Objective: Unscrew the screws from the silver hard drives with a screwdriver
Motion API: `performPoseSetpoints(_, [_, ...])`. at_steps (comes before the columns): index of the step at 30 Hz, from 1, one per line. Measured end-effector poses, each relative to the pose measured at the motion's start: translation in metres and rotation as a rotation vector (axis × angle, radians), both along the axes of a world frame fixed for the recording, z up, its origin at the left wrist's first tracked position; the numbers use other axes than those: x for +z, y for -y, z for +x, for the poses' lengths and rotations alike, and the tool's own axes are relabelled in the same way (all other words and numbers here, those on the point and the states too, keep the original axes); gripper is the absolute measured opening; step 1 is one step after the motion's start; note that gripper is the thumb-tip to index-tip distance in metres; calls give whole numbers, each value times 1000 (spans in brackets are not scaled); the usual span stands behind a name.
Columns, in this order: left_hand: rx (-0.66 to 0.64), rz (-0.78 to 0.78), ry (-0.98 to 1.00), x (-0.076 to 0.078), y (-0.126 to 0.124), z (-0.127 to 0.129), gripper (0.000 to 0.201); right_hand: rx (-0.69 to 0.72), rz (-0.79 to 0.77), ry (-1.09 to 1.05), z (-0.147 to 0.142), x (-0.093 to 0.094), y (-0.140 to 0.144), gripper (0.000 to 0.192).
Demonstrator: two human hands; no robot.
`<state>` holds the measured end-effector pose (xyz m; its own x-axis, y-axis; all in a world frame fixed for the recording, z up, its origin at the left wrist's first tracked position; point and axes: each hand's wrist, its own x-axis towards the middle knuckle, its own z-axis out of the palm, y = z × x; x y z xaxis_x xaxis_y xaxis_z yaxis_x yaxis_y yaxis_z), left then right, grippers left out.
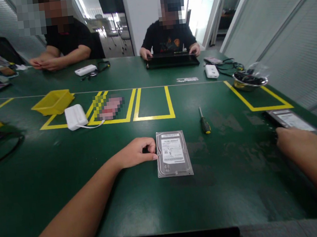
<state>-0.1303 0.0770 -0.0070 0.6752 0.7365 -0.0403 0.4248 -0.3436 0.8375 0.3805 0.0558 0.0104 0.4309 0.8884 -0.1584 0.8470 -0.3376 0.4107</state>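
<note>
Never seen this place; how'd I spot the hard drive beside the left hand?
On the green table, find the left hand. Just to its right lies a flat, silver, white-labelled hard drive. Unlike the second drive at the right hand, it's left of the screwdriver.

Watching remotely, I'd call this an office room used as an electronics workshop, given the wheeled chairs (111, 33), slatted blinds (303, 39), and a screwdriver (205, 124) and hard drive (173, 153) on a yellow-taped green table (128, 204).
</note>
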Motion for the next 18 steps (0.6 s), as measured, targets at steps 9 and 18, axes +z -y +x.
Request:
performPoseSetpoints(9, [5, -6, -1, 1, 2, 1, 29, 136, 4, 5, -1, 0, -16, 45])
performPoseSetpoints(18, [4, -9, -9, 1, 1, 2, 29, 113, -21, 10, -3, 4, -21, 43])
